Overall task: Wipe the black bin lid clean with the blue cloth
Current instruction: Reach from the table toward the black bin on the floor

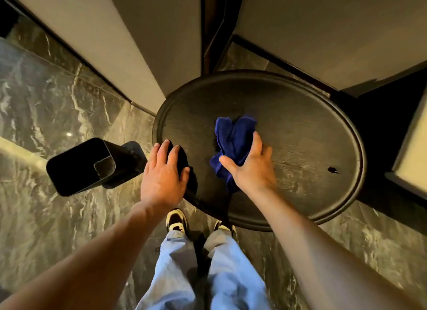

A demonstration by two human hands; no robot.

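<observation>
Dark marble floor surrounds the round black counter; my right hand clamps the blue cloth, my left hand lies on a black lid, fingers apart

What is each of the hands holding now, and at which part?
The right hand grips the blue cloth at its near, bunched end. The left hand rests on a black object on the round top; a grip cannot be told.

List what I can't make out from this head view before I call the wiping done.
- Dark object under the left hand: mostly covered by the palm, can't identify it.
- Round black surface beneath the blue cloth and right hand: hidden.
- Small dark mark: too small to tell whether dirt or a hole.
</observation>
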